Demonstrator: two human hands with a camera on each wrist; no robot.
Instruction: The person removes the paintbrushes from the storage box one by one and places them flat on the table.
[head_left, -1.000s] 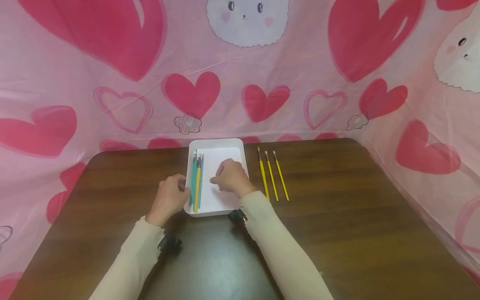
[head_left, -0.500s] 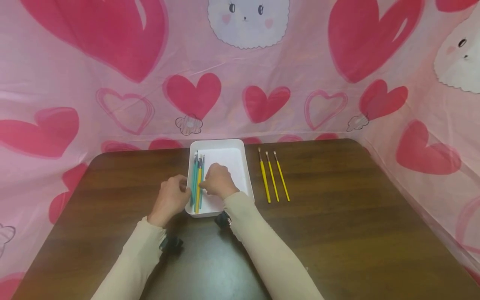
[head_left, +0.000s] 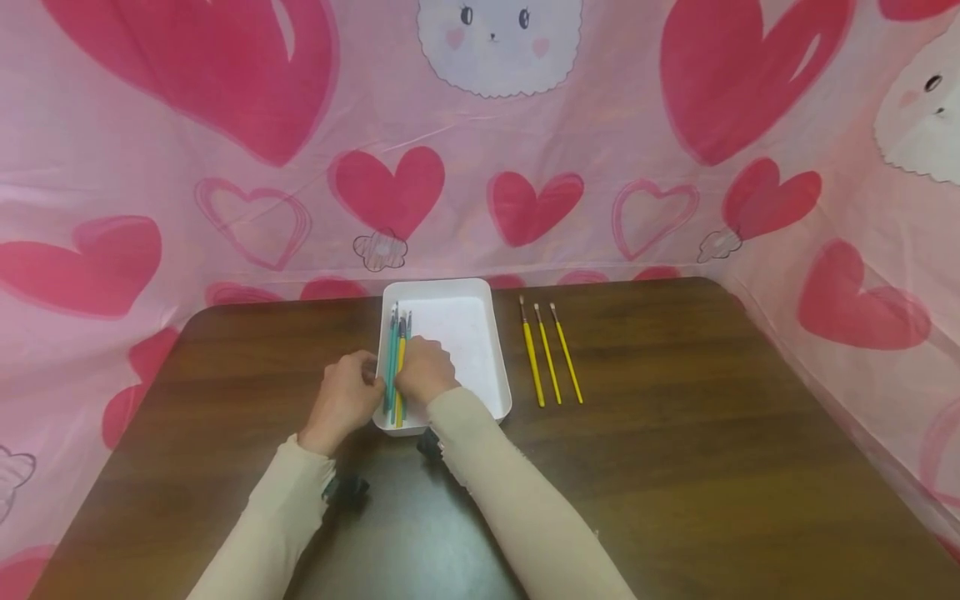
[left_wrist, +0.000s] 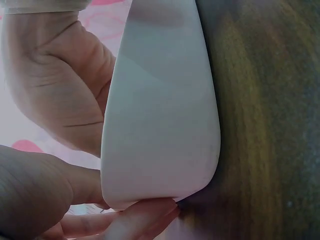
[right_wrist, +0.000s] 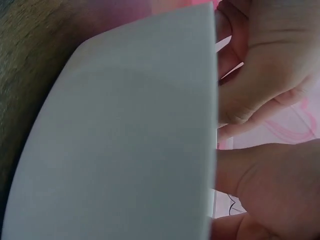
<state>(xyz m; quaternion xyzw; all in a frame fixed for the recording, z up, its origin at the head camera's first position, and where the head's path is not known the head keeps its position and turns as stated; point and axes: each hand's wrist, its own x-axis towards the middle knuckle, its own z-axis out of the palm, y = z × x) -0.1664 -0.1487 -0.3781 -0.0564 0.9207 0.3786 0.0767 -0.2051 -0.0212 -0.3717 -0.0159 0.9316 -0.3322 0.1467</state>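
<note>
A white tray (head_left: 480, 350) holds a small bundle of teal paintbrushes (head_left: 392, 358) and a yellow paintbrush (head_left: 401, 346) along its left side. At the tray's left wall is my left hand (head_left: 348, 396), with its thumb over the rim and fingers along the outside, as the left wrist view shows. My right hand (head_left: 426, 371) reaches down inside the tray, right against the brushes, and covers part of the yellow one. The near tray wall (right_wrist: 125, 140) hides its fingertips in the right wrist view, so I cannot tell whether it pinches a brush.
To the right of the tray lie three yellow paintbrushes (head_left: 533, 358) side by side on the dark wooden table (head_left: 675, 433). A pink cloth (head_left: 600, 100) printed with hearts hangs behind the table and along its sides.
My right hand has moved left and slightly toward me, from the middle of the tray to the brushes. The left hand keeps its place at the tray's side.
</note>
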